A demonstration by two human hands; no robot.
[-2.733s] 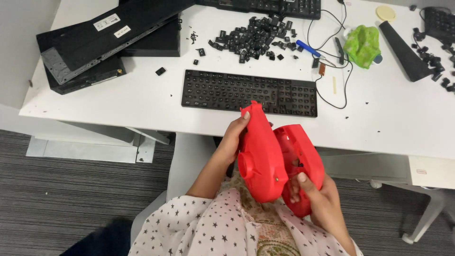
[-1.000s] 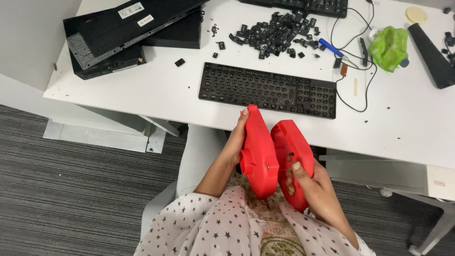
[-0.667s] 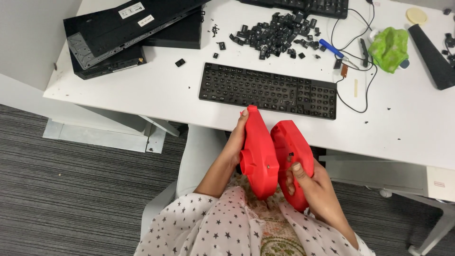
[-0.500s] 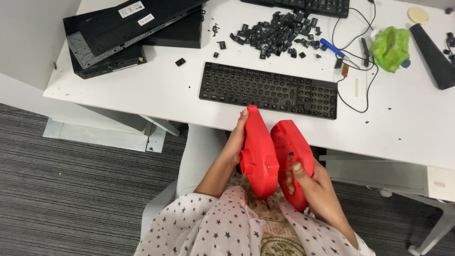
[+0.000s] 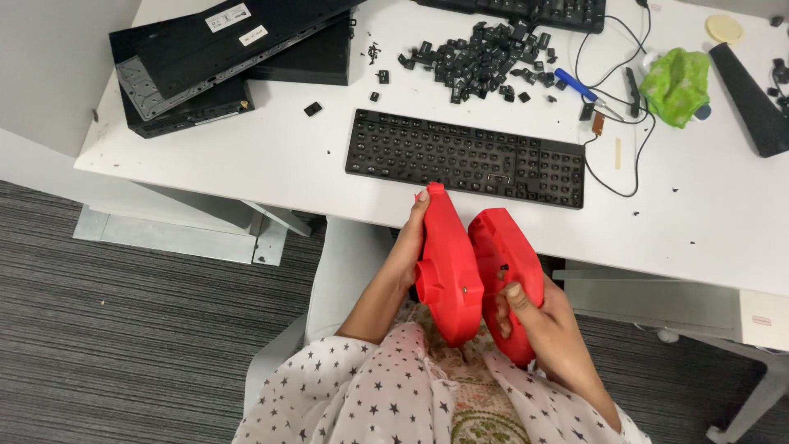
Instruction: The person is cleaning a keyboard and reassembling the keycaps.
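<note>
Left hand grips one red housing half, right hand the other half, both closed tight, below the bare keyboard; they look mid-separation, needing steady pulling apart.

The worktop lies bare left of the keyboard and along its near edge to the right. Behind the keyboard, a pile of loose keys, cables and a green cloth block the way; stacked black panels fill the far left corner.
</note>
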